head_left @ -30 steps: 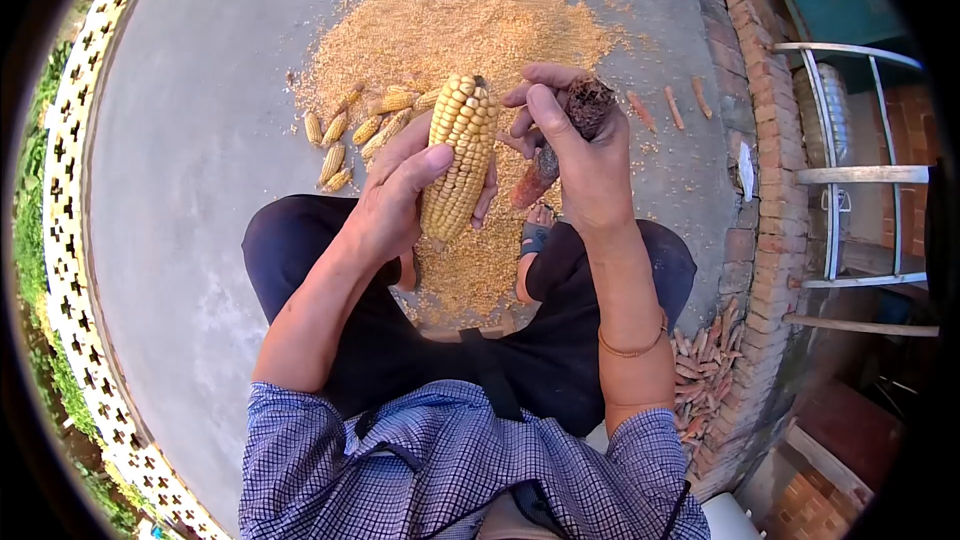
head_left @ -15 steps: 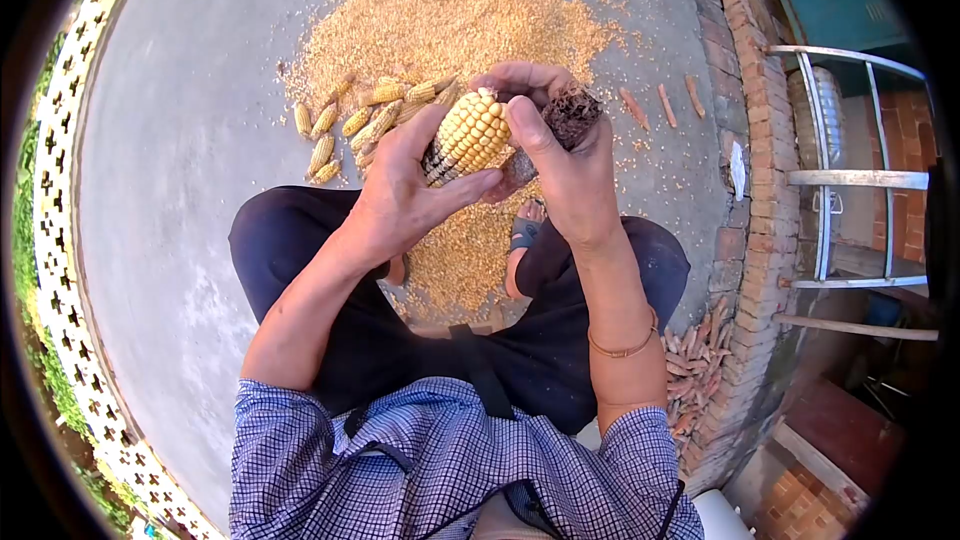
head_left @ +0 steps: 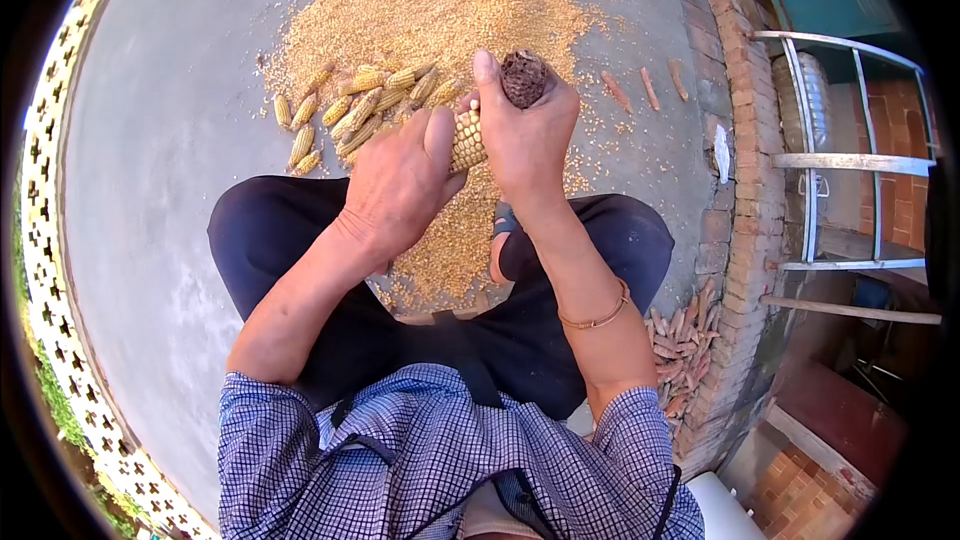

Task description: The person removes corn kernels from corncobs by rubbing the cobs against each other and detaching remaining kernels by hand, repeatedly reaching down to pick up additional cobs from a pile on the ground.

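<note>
My left hand [head_left: 400, 175] is wrapped round an ear of corn [head_left: 468, 143]. Its pale yellow kernels show between my two hands; my fingers cover the rest. My right hand [head_left: 530, 135] is closed round a bare corncob [head_left: 524, 78], whose dark brown, rough end sticks up beside my raised thumb. The two hands are close together, with the cob against or right beside the ear; the exact contact is hidden. Beyond my left hand, several partly shelled ears [head_left: 357, 115] lie on the ground.
Loose kernels [head_left: 430, 10] spread across the concrete [head_left: 150, 190] ahead and between my legs. Bare cobs [head_left: 685, 350] are heaped at the right by a low brick edge [head_left: 755, 170]. A metal rail frame [head_left: 850, 162] stands farther right. A patterned wall [head_left: 60, 290] runs along the left.
My left hand has turned over the ear and now covers most of it. My right hand has tilted more upright, bringing the cob's dark end up and to the left. The view has shifted slightly.
</note>
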Demonstrator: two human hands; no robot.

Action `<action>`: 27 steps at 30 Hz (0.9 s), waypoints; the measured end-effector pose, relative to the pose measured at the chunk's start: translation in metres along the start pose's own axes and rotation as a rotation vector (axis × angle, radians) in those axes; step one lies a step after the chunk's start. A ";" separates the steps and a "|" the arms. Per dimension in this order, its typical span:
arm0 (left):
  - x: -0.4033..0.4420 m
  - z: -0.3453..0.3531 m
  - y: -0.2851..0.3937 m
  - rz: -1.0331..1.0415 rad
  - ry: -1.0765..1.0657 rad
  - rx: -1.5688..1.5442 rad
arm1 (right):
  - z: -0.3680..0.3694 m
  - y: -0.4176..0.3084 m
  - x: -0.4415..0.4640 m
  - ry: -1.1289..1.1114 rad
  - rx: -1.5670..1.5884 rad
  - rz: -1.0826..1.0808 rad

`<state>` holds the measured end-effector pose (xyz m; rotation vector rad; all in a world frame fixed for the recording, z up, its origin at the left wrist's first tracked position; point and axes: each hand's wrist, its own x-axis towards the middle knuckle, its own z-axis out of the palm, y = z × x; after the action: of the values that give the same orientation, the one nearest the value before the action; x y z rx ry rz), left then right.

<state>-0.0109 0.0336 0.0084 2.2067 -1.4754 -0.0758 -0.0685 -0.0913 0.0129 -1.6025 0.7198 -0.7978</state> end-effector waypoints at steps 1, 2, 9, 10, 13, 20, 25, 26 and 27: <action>0.000 0.000 0.001 -0.047 -0.053 -0.031 | -0.003 0.001 0.003 -0.033 -0.021 0.005; -0.002 0.004 0.002 -0.110 -0.067 -0.176 | -0.007 0.000 0.005 -0.071 -0.041 0.008; 0.007 0.003 0.009 -0.270 -0.200 -1.162 | -0.037 -0.013 0.014 -0.233 0.520 0.351; 0.007 0.001 0.009 -0.314 -0.220 -1.199 | -0.038 -0.010 0.015 -0.249 0.507 0.316; 0.008 0.002 0.006 -0.304 -0.189 -1.191 | -0.043 -0.018 0.011 -0.299 0.497 0.313; 0.009 0.003 0.000 -0.307 -0.158 -1.258 | -0.042 -0.018 0.002 -0.343 0.399 0.208; 0.014 0.004 0.001 -0.176 -0.131 -0.947 | -0.020 -0.009 -0.007 -0.247 0.151 -0.138; 0.012 0.010 -0.001 -0.126 -0.106 -0.885 | -0.017 -0.005 -0.009 -0.185 0.072 -0.164; 0.011 0.016 -0.001 -0.075 -0.081 -0.825 | -0.014 0.000 -0.010 -0.122 -0.009 -0.189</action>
<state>-0.0103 0.0184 -0.0033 1.5817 -1.1078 -0.6758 -0.0860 -0.0911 0.0139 -1.7298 0.4906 -0.8248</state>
